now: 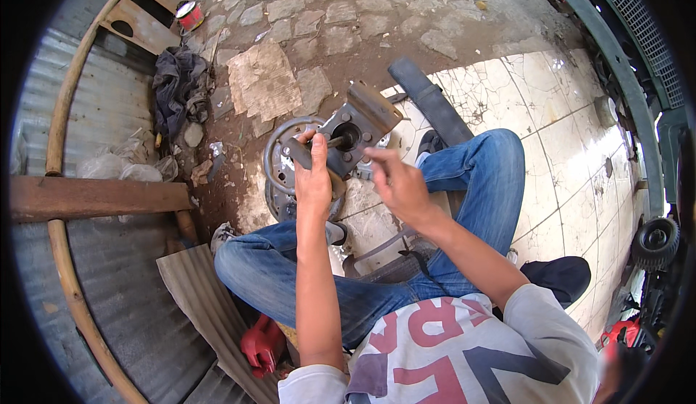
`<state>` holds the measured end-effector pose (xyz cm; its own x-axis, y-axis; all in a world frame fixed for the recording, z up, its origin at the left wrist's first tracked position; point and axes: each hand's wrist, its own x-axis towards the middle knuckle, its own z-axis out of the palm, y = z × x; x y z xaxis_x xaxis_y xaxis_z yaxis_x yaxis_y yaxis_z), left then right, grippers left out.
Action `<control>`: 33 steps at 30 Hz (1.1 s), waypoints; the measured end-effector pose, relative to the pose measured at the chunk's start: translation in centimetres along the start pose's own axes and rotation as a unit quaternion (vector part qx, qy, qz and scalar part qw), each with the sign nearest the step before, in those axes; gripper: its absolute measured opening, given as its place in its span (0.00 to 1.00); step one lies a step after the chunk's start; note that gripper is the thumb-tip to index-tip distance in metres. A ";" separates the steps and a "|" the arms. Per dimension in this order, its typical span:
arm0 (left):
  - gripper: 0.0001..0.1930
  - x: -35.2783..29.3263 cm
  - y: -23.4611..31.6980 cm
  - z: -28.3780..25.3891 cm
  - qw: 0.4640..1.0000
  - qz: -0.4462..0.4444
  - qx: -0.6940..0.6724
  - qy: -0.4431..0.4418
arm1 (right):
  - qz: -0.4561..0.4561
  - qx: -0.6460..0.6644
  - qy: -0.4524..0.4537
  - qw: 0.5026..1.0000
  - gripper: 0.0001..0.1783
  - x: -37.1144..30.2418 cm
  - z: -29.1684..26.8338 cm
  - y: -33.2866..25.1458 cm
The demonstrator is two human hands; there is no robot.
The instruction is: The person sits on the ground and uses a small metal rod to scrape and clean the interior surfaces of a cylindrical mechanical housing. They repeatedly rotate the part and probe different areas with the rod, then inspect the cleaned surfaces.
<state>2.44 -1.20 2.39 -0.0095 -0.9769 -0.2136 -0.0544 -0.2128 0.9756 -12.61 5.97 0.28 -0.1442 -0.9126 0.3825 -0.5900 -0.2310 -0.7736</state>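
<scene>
My left hand [314, 186] is closed on the left side of a heavy steel bracket [373, 105], which has a bent flange, a round central hole and several bolt heads. By the left thumb a short metal rod [335, 142] points into the hole; whether it belongs to the bracket I cannot tell. At the bracket's right edge is my right hand [403, 190], its index finger stretched toward a bolt and the other fingers loosely bent. Nothing shows in that hand. Beneath the bracket lies a round metal frame [270, 159] with a tubular rim, partly hidden.
Cracked white tiles [540, 157] spread to the right, with a dark padded bar [433, 103] on them. Flattened cardboard [262, 78] and dark cloth [177, 89] lie ahead on the left. A wooden beam [101, 200] juts in. Near my left leg is a red object [262, 344].
</scene>
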 end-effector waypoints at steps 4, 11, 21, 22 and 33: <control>0.30 -0.1 -0.6 0.1 0.998 -0.019 -0.059 0.003 | 0.063 0.055 0.058 0.995 0.13 0.7 0.1 0.7; 0.32 -0.9 0.0 0.6 0.999 -0.035 -0.012 0.039 | 0.089 0.023 0.040 0.995 0.12 0.9 0.8 1.1; 0.31 -1.1 -0.2 0.6 0.995 -0.038 -0.084 0.037 | 0.038 -0.129 -0.040 0.990 0.23 2.1 -0.6 1.7; 0.31 -1.0 -0.4 0.6 0.995 -0.036 -0.089 0.037 | -0.012 -0.117 -0.013 0.993 0.23 1.8 -0.2 1.8; 0.31 -0.2 -1.4 -0.1 0.996 -0.045 -0.064 0.040 | -0.052 -0.080 -0.059 0.994 0.17 1.0 -0.8 1.7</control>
<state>2.64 -0.71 1.03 0.0689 -0.9511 -0.3011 0.0771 -0.2958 0.9521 -14.38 4.92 -0.24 0.0123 -0.9222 0.3866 -0.7174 -0.2775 -0.6390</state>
